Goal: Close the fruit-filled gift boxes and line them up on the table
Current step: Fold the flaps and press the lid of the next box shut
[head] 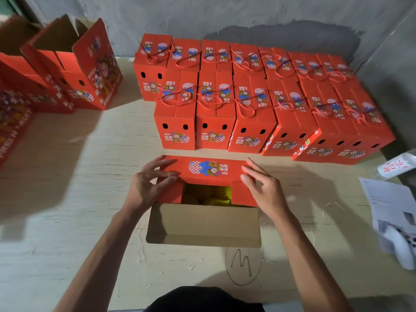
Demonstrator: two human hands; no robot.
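A red gift box (206, 168) stands on the table in front of me, its far lid flap folded down and its brown near flap (202, 224) hanging open toward me. Yellow fruit (209, 195) shows through the gap between the two short side flaps. My left hand (149, 180) rests with straight fingers on the left end of the far flap. My right hand (258, 183) presses flat on its right end. Behind it, closed red boxes (216, 113) with rope handles stand in two rows.
Open empty red boxes (74, 66) stand at the back left beside flat ones (11, 122). Papers (391, 206), a white bottle (398, 165) and a white controller (400, 248) lie at the right. A grey wall (225, 14) runs behind the wooden table (67, 188).
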